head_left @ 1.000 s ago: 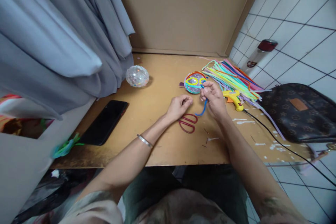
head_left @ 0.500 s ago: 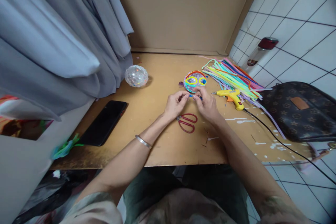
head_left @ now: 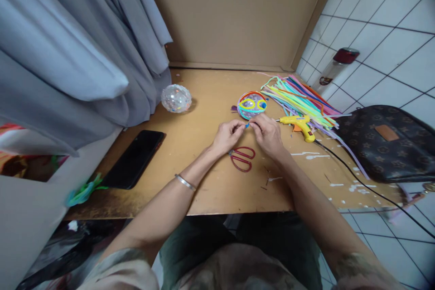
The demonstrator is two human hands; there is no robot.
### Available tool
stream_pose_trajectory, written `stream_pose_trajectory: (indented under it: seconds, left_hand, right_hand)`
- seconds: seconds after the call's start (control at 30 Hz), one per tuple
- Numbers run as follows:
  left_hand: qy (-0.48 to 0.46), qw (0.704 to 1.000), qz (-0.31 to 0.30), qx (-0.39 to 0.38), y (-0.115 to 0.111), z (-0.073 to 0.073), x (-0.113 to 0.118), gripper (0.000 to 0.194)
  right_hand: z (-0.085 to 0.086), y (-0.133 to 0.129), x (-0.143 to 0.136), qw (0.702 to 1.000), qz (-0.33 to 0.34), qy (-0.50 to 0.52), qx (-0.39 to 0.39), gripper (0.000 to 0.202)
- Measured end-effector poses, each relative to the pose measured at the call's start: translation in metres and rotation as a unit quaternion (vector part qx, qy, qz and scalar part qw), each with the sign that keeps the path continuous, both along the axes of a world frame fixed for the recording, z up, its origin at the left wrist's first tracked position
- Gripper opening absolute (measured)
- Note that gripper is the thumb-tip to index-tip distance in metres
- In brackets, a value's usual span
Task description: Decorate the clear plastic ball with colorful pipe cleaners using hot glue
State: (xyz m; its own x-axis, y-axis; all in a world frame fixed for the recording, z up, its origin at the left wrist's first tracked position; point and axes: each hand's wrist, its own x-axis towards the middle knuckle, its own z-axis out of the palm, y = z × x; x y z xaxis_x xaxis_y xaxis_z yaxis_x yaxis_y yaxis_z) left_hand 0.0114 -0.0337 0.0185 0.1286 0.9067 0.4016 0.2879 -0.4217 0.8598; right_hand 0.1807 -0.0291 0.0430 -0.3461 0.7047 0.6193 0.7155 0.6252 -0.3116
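Between the fingertips of both hands is a short piece of blue pipe cleaner (head_left: 247,125), mostly covered by the fingers. My left hand (head_left: 228,136) pinches it from the left, and my right hand (head_left: 267,133) pinches it from the right. Just beyond the fingers sits a round clear ball decorated with coloured pipe cleaners (head_left: 252,105): a red arc, two yellow rings, a blue spot in the right ring and a purple tuft at its left. Red-handled scissors (head_left: 242,158) lie on the table nearer my body, below the hands.
A yellow glue gun (head_left: 299,126) with a black cord lies right of my right hand. Behind it is a pile of pipe cleaners (head_left: 302,99). A clear ball (head_left: 176,98), a black phone (head_left: 134,159), a brown patterned bag (head_left: 390,145) and a red-lidded bottle (head_left: 336,70) stand around.
My right fingers have closed in more around the blue piece, with the hand shifting slightly. The left hand stays nearly still, and the things on the table have not moved.
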Motion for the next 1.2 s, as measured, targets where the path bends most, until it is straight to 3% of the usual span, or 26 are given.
stream_pose_trajectory:
  seconds: [0.23,0.47,0.53,0.63,0.8,0.9,1.0,1.07,1.13,1.2]
  left_hand:
    - [0.035,0.993,-0.087,-0.076,-0.002,0.009,-0.008,0.024]
    - [0.067,0.984,-0.123,-0.113,-0.003,0.014,-0.014,0.024]
    - [0.07,0.985,-0.107,-0.113,-0.003,0.014,-0.014,0.024]
    - [0.036,0.993,-0.028,-0.111,-0.002,0.013,-0.012,0.024]
    - [-0.118,0.982,0.088,-0.118,0.002,0.012,-0.001,0.019]
    - [-0.241,0.952,0.101,-0.159,0.0,0.014,0.009,0.016]
    - [-0.341,0.911,0.061,-0.223,-0.005,0.017,0.017,0.015]
    - [-0.347,0.907,0.042,-0.234,-0.006,0.017,0.017,0.016]
    - [-0.292,0.933,0.057,-0.2,-0.005,0.014,0.013,0.016]
    - [-0.196,0.968,0.1,-0.118,-0.002,0.009,0.006,0.017]
  right_hand:
    - [0.004,0.004,0.006,0.996,0.063,-0.047,-0.031,0.027]
    - [0.004,0.006,0.009,0.991,0.104,-0.075,-0.038,0.027]
    - [0.003,0.006,0.008,0.991,0.104,-0.078,-0.038,0.027]
    - [0.0,0.001,0.003,0.996,0.064,-0.059,-0.033,0.028]
    - [-0.006,-0.014,-0.017,0.999,-0.023,-0.037,-0.01,0.03]
    - [-0.008,-0.021,-0.027,0.998,-0.057,-0.018,-0.011,0.031]
    - [-0.008,-0.022,-0.028,0.997,-0.068,-0.001,-0.022,0.03]
    - [-0.007,-0.02,-0.025,0.997,-0.074,0.004,-0.03,0.029]
    - [-0.005,-0.017,-0.019,0.996,-0.081,0.005,-0.043,0.028]
    - [-0.004,-0.012,-0.013,0.994,-0.089,0.003,-0.063,0.027]
